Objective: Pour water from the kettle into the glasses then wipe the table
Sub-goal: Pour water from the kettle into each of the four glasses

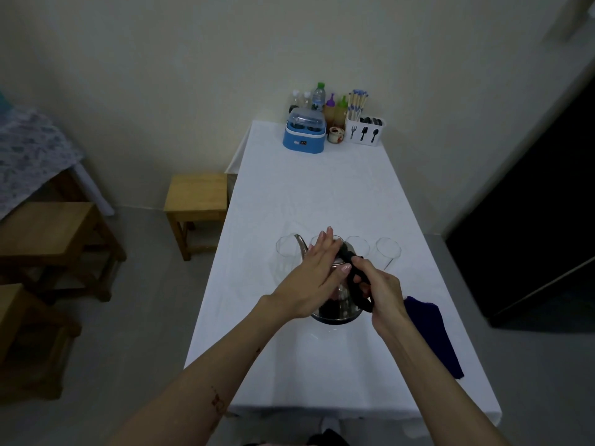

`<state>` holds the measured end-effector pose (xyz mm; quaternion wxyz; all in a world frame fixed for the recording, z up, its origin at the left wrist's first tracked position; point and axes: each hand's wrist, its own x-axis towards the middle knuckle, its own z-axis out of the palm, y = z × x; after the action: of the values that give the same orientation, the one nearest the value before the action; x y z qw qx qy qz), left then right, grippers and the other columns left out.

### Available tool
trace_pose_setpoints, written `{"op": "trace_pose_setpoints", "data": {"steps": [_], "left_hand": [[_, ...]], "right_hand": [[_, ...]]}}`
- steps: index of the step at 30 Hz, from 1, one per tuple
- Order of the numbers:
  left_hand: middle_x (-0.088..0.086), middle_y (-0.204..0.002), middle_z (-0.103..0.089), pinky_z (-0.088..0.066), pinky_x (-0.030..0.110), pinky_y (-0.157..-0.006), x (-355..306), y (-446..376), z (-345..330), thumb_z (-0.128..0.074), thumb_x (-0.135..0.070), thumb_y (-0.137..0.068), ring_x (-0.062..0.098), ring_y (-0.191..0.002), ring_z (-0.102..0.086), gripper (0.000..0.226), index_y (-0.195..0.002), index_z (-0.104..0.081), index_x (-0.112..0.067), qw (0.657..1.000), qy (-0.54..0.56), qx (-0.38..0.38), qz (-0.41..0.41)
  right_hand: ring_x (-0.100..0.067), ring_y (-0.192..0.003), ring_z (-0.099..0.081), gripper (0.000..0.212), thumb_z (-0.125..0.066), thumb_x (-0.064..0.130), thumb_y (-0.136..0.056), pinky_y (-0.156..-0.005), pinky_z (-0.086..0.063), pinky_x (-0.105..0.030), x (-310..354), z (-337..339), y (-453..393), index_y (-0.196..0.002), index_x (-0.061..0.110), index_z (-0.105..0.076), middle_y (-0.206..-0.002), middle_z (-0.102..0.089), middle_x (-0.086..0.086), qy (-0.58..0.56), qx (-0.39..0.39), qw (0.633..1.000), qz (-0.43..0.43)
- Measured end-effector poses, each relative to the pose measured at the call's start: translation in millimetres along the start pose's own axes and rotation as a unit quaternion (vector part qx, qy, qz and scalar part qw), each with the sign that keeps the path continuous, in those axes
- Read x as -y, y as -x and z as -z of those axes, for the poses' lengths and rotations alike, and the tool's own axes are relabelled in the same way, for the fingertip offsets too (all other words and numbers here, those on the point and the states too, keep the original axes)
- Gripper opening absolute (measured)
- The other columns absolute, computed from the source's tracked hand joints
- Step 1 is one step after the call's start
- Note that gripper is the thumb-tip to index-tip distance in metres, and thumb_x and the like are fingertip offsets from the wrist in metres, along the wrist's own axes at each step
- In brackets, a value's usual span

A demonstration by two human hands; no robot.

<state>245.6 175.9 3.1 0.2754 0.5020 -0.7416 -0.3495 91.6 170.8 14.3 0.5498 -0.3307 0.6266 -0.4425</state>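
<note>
A steel kettle [338, 309] with a black handle is tilted above the white table [309, 188], its thin spout [300, 243] aimed at the leftmost glass [285, 252]. My right hand [381, 289] is shut on the black handle. My left hand [317, 272] lies flat on the kettle's lid, fingers straight. Several clear glasses stand in a row behind the kettle; one is partly hidden by my left hand, and the rightmost glass [389, 252] stands clear. A dark blue cloth [433, 333] lies at the table's right edge. I cannot see water flowing.
At the far end stand a blue appliance [304, 133], several bottles [318, 98], a small jar [336, 135] and a white cutlery holder [363, 130]. Wooden stools [196, 201] stand left of the table. A dark doorway is on the right.
</note>
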Motion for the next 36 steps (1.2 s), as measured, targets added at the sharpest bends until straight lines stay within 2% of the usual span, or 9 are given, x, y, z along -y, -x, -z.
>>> {"op": "trace_pose_setpoints", "data": {"steps": [5, 9, 12, 15, 17, 20, 21, 29, 36], "left_hand": [[-0.005, -0.162, 0.013, 0.013, 0.012, -0.112, -9.1, -4.6, -1.9, -0.027, -0.043, -0.103, -0.001, -0.145, 0.02, 0.062, -0.155, -0.004, -0.017, 0.999, -0.035, -0.009, -0.025], [-0.004, -0.162, 0.013, 0.013, 0.013, -0.112, -20.1, -11.0, -7.3, -0.027, -0.042, -0.104, 0.0, -0.145, 0.019, 0.062, -0.155, -0.004, -0.015, 0.998, -0.048, -0.014, -0.041], [-0.004, -0.163, 0.011, 0.011, 0.017, -0.115, -26.7, -17.6, -14.0, -0.027, -0.043, -0.103, 0.0, -0.146, 0.018, 0.062, -0.155, -0.006, -0.016, 0.998, -0.036, -0.011, -0.044], [-0.004, -0.163, 0.009, 0.007, 0.024, -0.119, -32.5, -24.0, -21.4, -0.027, -0.043, -0.103, 0.002, -0.147, 0.015, 0.062, -0.155, -0.007, -0.016, 0.999, -0.015, -0.002, -0.036], [-0.003, -0.163, 0.008, 0.006, 0.026, -0.12, -35.0, -28.4, -26.4, -0.027, -0.043, -0.103, 0.003, -0.147, 0.015, 0.061, -0.155, -0.008, -0.017, 1.0, -0.004, 0.002, -0.028], [-0.001, -0.163, 0.009, 0.007, 0.026, -0.12, -37.1, -33.8, -34.2, -0.027, -0.042, -0.103, 0.004, -0.147, 0.015, 0.061, -0.155, -0.007, -0.017, 1.0, 0.018, 0.006, -0.014], [-0.001, -0.163, 0.009, 0.007, 0.026, -0.12, -37.5, -35.0, -36.7, -0.027, -0.043, -0.103, 0.004, -0.147, 0.015, 0.061, -0.155, -0.007, -0.017, 1.0, 0.023, 0.007, -0.008], [-0.005, -0.162, 0.012, 0.007, 0.023, -0.117, -36.1, -41.3, -47.2, -0.024, -0.048, -0.102, 0.002, -0.146, 0.016, 0.064, -0.155, -0.004, -0.019, 0.998, 0.054, -0.01, 0.035], [-0.006, -0.162, 0.012, 0.006, 0.025, -0.119, -31.8, -44.4, -52.1, -0.022, -0.053, -0.1, 0.002, -0.146, 0.015, 0.066, -0.155, -0.004, -0.021, 0.996, 0.07, -0.031, 0.052]], "right_hand": [[-0.007, -0.048, -0.049, 0.024, -0.073, 0.028, -0.086, -0.055, -0.039, -0.026, 1.1, 7.0, 1.9, -0.069, 0.013, -0.067, -0.055, -0.057, 0.005, -0.037, 0.01, 0.999, 0.006], [-0.011, -0.055, -0.045, 0.022, -0.072, 0.029, -0.087, -0.058, -0.038, -0.026, 4.7, 19.5, -0.8, -0.072, 0.013, -0.068, -0.058, -0.055, 0.003, -0.05, 0.012, 0.999, 0.011], [-0.012, -0.06, -0.051, 0.02, -0.072, 0.029, -0.087, -0.06, -0.041, -0.026, 8.7, 31.2, -4.9, -0.075, 0.012, -0.07, -0.061, -0.058, 0.002, -0.044, 0.011, 0.999, 0.012], [-0.01, -0.054, -0.058, 0.025, -0.075, 0.031, -0.085, -0.056, -0.044, -0.026, 13.4, 42.6, -9.1, -0.07, 0.012, -0.067, -0.058, -0.061, 0.003, -0.014, 0.0, 1.0, 0.024], [-0.017, -0.061, -0.064, 0.03, -0.079, 0.036, -0.078, -0.062, -0.05, -0.029, 16.6, 49.7, -13.1, -0.068, 0.011, -0.067, -0.06, -0.065, 0.0, 0.012, -0.002, 1.0, 0.025], [-0.03, -0.078, -0.071, 0.038, -0.082, 0.048, -0.061, -0.08, -0.059, -0.045, 23.7, 57.6, -20.1, -0.064, 0.012, -0.07, -0.072, -0.072, -0.009, 0.045, -0.01, 0.999, 0.015], [-0.031, -0.082, -0.072, 0.04, -0.082, 0.05, -0.06, -0.083, -0.058, -0.046, 26.1, 59.2, -22.1, -0.063, 0.012, -0.071, -0.075, -0.074, -0.011, 0.061, -0.013, 0.998, 0.014], [-0.023, -0.079, -0.068, 0.042, -0.081, 0.05, -0.073, -0.068, -0.049, -0.032, 38.1, 64.1, -33.3, -0.073, 0.009, -0.077, -0.077, -0.075, -0.005, 0.138, 0.006, 0.99, 0.032], [-0.02, -0.077, -0.069, 0.043, -0.082, 0.052, -0.074, -0.068, -0.05, -0.03, 46.7, 63.9, -38.8, -0.073, 0.009, -0.077, -0.079, -0.077, -0.006, 0.181, 0.026, 0.982, 0.046]]}}
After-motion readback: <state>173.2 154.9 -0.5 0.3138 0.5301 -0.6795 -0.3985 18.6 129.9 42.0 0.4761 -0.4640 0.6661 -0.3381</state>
